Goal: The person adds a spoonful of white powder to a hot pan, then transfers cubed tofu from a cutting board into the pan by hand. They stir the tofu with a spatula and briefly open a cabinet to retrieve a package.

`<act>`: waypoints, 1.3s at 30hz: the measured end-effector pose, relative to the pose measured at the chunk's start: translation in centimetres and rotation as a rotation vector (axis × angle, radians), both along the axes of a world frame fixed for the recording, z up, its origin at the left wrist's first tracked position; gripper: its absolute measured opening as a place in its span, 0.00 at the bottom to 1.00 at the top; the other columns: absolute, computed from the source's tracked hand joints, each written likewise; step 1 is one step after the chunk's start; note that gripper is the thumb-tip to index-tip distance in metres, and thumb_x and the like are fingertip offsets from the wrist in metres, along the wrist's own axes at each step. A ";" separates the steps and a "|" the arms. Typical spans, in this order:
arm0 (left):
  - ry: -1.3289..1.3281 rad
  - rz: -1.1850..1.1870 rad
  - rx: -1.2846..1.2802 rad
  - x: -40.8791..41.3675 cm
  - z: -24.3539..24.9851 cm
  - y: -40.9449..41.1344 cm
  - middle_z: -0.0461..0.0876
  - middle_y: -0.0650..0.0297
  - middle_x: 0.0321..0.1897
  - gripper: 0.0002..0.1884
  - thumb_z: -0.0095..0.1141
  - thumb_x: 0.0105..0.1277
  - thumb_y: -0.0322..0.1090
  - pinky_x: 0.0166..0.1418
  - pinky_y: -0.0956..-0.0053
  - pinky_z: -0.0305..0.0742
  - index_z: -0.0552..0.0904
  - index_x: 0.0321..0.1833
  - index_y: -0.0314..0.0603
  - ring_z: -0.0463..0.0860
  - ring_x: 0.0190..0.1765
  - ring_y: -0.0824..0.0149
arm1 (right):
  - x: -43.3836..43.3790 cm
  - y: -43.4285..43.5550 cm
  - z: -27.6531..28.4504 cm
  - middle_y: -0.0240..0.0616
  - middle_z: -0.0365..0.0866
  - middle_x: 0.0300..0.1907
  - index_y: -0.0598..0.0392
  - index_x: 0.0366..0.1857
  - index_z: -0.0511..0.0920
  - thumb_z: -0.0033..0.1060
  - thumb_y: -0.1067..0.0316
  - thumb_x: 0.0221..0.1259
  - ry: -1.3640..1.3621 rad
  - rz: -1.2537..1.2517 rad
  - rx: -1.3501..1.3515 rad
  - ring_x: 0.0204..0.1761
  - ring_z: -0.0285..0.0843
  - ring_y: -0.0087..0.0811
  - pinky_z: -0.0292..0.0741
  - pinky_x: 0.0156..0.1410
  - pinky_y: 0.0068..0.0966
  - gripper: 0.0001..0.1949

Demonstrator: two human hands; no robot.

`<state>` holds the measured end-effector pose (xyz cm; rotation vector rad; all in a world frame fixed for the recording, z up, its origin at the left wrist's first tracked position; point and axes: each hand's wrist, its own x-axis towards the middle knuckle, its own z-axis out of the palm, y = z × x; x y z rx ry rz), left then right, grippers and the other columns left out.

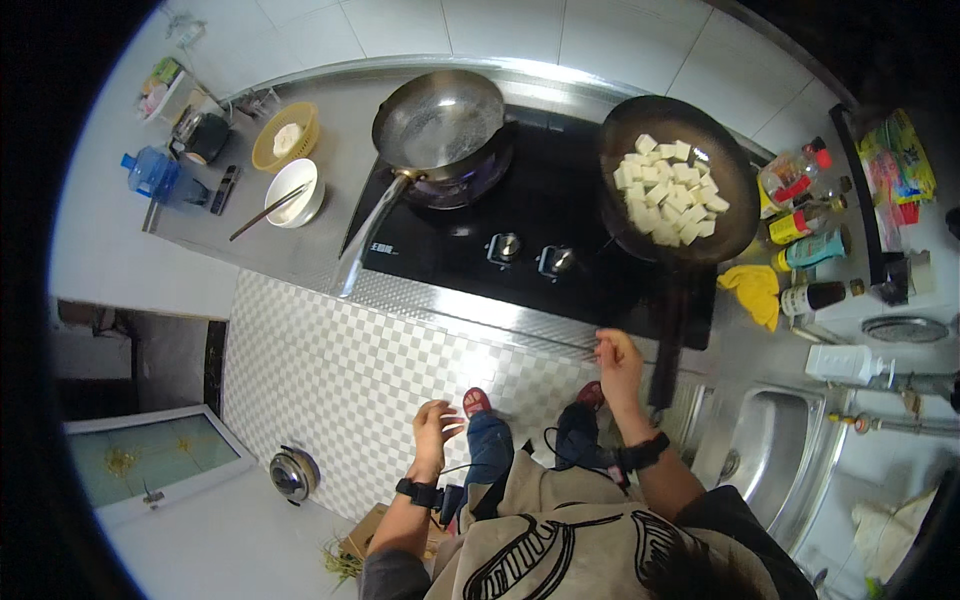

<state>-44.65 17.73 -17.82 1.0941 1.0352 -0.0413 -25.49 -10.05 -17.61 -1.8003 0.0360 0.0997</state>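
Note:
My left hand (435, 436) hangs over the tiled floor, empty, with its fingers apart. Just off the front edge of the counter is my right hand (621, 371), loosely curled with nothing seen in it. It is close to the dark handle (667, 352) of a frying pan (622, 127) but apart from it. White tofu cubes (667, 191) are heaped in that pan, on the right of the black glass gas hob (555, 172). On the left burner stands a steel wok (442, 127) with shallow clear liquid; a bluish glow shows beneath it.
Chopsticks (270, 210) rest across a white bowl (315, 199) beside a yellow basket (262, 154). Several bottles (814, 249) and a yellow cloth (754, 292) lie right of the hob. A steel sink (772, 457) is at right. The wok's handle (371, 232) juts past the counter edge.

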 end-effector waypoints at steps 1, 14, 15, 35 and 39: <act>0.042 0.048 0.018 -2.4 -1.4 2.3 0.81 0.54 0.42 0.17 0.50 0.72 0.42 0.44 0.66 0.84 0.76 0.52 0.35 0.86 0.42 0.58 | 0.7 1.9 0.1 0.32 0.82 0.35 0.56 0.49 0.81 0.53 0.72 0.74 -0.066 0.026 -0.043 0.33 0.77 0.19 0.76 0.41 0.17 0.08; 0.520 0.403 0.042 -30.6 -14.3 17.2 0.80 0.55 0.36 0.10 0.50 0.71 0.34 0.34 0.66 0.84 0.76 0.48 0.35 0.85 0.34 0.59 | 9.6 13.7 2.3 0.53 0.83 0.44 0.58 0.57 0.78 0.62 0.48 0.66 -0.305 -0.077 -1.164 0.48 0.83 0.54 0.80 0.50 0.44 0.25; 0.553 0.405 0.030 -32.4 -15.2 17.4 0.80 0.56 0.34 0.10 0.50 0.71 0.34 0.33 0.66 0.84 0.76 0.48 0.35 0.85 0.33 0.60 | 9.7 13.8 2.6 0.53 0.84 0.44 0.57 0.56 0.79 0.61 0.48 0.66 -0.288 -0.078 -1.224 0.46 0.84 0.54 0.81 0.49 0.45 0.25; 0.536 0.335 -0.114 -32.9 -18.5 14.7 0.81 0.54 0.37 0.10 0.49 0.72 0.32 0.33 0.68 0.84 0.77 0.49 0.33 0.85 0.34 0.60 | 11.5 12.2 1.0 0.57 0.81 0.46 0.59 0.59 0.74 0.58 0.57 0.70 -0.310 0.106 -1.286 0.48 0.81 0.58 0.78 0.52 0.47 0.20; 0.544 0.309 -0.097 -32.6 -18.3 14.8 0.80 0.55 0.36 0.10 0.49 0.71 0.32 0.33 0.68 0.84 0.77 0.48 0.33 0.85 0.34 0.60 | 11.1 12.9 1.3 0.58 0.81 0.45 0.59 0.59 0.74 0.59 0.57 0.70 -0.322 0.104 -1.261 0.49 0.81 0.58 0.79 0.50 0.47 0.20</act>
